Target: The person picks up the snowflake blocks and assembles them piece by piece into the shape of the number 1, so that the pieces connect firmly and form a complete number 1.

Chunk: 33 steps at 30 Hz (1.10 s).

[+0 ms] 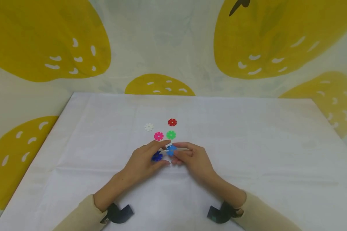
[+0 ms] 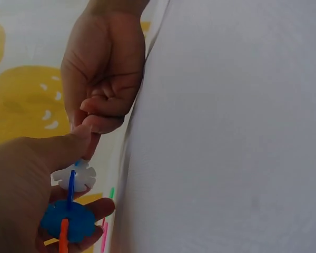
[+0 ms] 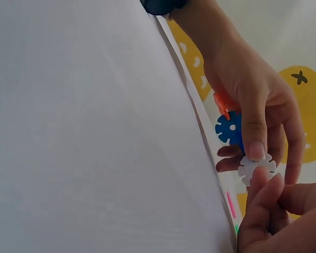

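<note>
My left hand [image 1: 141,160] holds a joined chain of flat plastic notched discs, its fingers curved round them. The chain has an orange disc [image 3: 221,104], a blue disc [image 3: 229,127], a dark blue disc seen edge-on [image 2: 70,191] and a white disc [image 2: 85,178]. My right hand [image 1: 197,160] pinches a light blue disc [image 1: 171,150] between thumb and fingers. This light blue disc is against the white one, where both hands meet; fingers hide whether their notches interlock.
Beyond the hands, loose discs lie flat on the white-covered table [image 1: 248,134]: white [image 1: 149,127], red [image 1: 172,122], pink [image 1: 158,136] and green [image 1: 171,134]. Behind the table hangs a cloth with yellow shapes [image 1: 160,84].
</note>
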Available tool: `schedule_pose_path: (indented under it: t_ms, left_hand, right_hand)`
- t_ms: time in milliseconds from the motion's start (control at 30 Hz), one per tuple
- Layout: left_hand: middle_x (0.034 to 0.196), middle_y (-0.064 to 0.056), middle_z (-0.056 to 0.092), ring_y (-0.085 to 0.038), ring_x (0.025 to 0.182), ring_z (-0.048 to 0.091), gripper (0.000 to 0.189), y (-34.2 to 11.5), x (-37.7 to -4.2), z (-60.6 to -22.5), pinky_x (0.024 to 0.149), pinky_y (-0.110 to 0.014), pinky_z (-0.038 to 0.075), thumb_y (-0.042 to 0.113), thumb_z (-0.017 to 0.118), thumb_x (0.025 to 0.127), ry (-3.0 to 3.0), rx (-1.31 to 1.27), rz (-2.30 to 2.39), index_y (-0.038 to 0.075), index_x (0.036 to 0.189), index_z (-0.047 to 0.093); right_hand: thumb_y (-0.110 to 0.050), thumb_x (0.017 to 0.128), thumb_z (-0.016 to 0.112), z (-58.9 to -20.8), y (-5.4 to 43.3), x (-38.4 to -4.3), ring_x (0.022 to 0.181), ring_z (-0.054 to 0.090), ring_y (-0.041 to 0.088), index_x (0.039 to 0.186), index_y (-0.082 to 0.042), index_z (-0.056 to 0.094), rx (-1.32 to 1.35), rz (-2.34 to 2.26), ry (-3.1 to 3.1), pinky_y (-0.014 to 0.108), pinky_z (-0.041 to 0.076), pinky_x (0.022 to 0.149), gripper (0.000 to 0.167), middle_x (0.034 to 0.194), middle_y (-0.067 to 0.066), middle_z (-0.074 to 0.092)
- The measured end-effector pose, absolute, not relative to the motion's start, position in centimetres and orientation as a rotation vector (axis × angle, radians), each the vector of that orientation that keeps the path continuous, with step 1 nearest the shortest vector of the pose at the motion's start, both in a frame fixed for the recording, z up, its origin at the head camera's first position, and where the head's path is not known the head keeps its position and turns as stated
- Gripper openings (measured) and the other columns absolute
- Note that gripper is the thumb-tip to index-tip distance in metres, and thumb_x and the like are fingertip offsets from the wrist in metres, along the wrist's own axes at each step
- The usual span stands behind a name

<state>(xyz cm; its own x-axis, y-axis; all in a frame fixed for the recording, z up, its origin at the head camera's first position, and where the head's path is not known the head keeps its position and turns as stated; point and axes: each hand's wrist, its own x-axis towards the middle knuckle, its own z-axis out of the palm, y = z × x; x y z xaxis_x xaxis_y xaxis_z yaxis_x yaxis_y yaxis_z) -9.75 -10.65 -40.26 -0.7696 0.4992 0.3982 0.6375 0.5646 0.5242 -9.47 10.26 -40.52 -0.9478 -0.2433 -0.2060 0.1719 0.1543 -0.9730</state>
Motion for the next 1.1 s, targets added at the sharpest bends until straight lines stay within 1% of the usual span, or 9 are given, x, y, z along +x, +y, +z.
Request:
schedule_pose_path:
  t_ms: [100,233,300,467,567,700,833,1000,1100]
  left_hand:
    - [0.107,-0.002,0.065,-0.013,0.087,0.061,0.063,-10.6,-9.8,-40.4,0.074,-0.029,0.051,0.02,0.081,0.077,-2.589,-0.953,-1.026,0.011,0.133,0.052]
    - [0.109,-0.001,0.063,-0.013,0.089,0.062,0.056,-10.7,-9.9,-40.7,0.078,-0.027,0.052,0.013,0.079,0.08,-2.607,-0.954,-1.116,0.011,0.13,0.055]
    - [0.11,-0.001,0.063,-0.012,0.09,0.063,0.05,-10.7,-10.0,-40.8,0.08,-0.026,0.052,0.009,0.078,0.081,-2.595,-0.963,-1.161,0.01,0.126,0.058]
    - [0.107,0.0,0.064,-0.01,0.084,0.061,0.04,-10.9,-10.2,-41.1,0.076,-0.022,0.052,0.006,0.078,0.079,-2.532,-0.997,-1.216,0.008,0.117,0.064]
    - [0.105,0.001,0.065,-0.01,0.083,0.06,0.038,-11.1,-10.4,-41.2,0.074,-0.022,0.052,0.007,0.079,0.078,-2.497,-1.009,-1.219,0.007,0.114,0.065]
    - [0.102,0.001,0.065,-0.01,0.082,0.06,0.038,-11.4,-10.5,-41.0,0.072,-0.022,0.052,0.008,0.08,0.077,-2.467,-1.011,-1.213,0.007,0.112,0.067]
    - [0.1,0.002,0.066,-0.01,0.083,0.061,0.039,-11.7,-10.6,-40.6,0.074,-0.023,0.053,0.01,0.081,0.076,-2.484,-1.012,-1.223,0.008,0.112,0.068]
    - [0.102,0.003,0.067,-0.009,0.087,0.061,0.039,-12.0,-10.8,-39.8,0.079,-0.024,0.052,0.012,0.081,0.076,-2.549,-0.995,-1.241,0.01,0.113,0.069]
    - [0.102,0.003,0.067,-0.008,0.086,0.062,0.038,-12.1,-10.9,-39.6,0.078,-0.024,0.052,0.012,0.081,0.077,-2.579,-0.998,-1.24,0.01,0.113,0.069]
  right_hand:
    - [-0.018,0.093,0.064,-40.5,10.1,-9.3,0.077,0.069,0.02,0.123,-0.015,0.063,-0.09,-1.832,2.149,0.03,0.053,0.077,0.03,0.08,0.004,0.072]
    - [-0.018,0.093,0.063,-40.4,9.9,-9.2,0.075,0.067,0.022,0.124,-0.014,0.059,-0.109,-1.812,2.146,0.031,0.052,0.071,0.031,0.081,0.004,0.072]
    - [-0.02,0.094,0.063,-40.3,9.9,-9.1,0.075,0.067,0.023,0.123,-0.013,0.057,-0.122,-1.805,2.135,0.03,0.051,0.07,0.031,0.081,0.005,0.072]
    - [-0.023,0.094,0.063,-40.3,9.9,-9.1,0.074,0.067,0.024,0.118,-0.012,0.057,-0.153,-1.786,2.117,0.03,0.051,0.07,0.027,0.08,0.005,0.071]
    - [-0.025,0.094,0.063,-40.2,10.2,-9.4,0.072,0.067,0.023,0.116,-0.014,0.058,-0.176,-1.741,2.152,0.033,0.052,0.07,0.025,0.08,0.003,0.071]
    - [-0.022,0.095,0.062,-39.6,11.0,-10.2,0.073,0.066,0.02,0.115,-0.014,0.06,-0.237,-1.669,2.275,0.033,0.054,0.07,0.022,0.086,-0.001,0.072]
    - [-0.019,0.092,0.066,-39.2,12.2,-11.6,0.079,0.066,0.016,0.114,-0.009,0.062,-0.344,-1.63,2.402,0.03,0.054,0.07,0.024,0.092,-0.001,0.071]
    - [-0.021,0.088,0.071,-38.4,12.7,-13.5,0.084,0.063,0.013,0.111,-0.01,0.065,-0.503,-1.535,2.548,0.03,0.054,0.069,0.027,0.094,-0.004,0.067]
    - [-0.022,0.086,0.073,-38.0,12.5,-14.4,0.085,0.061,0.012,0.112,-0.011,0.065,-0.567,-1.463,2.597,0.03,0.053,0.071,0.029,0.097,-0.003,0.067]
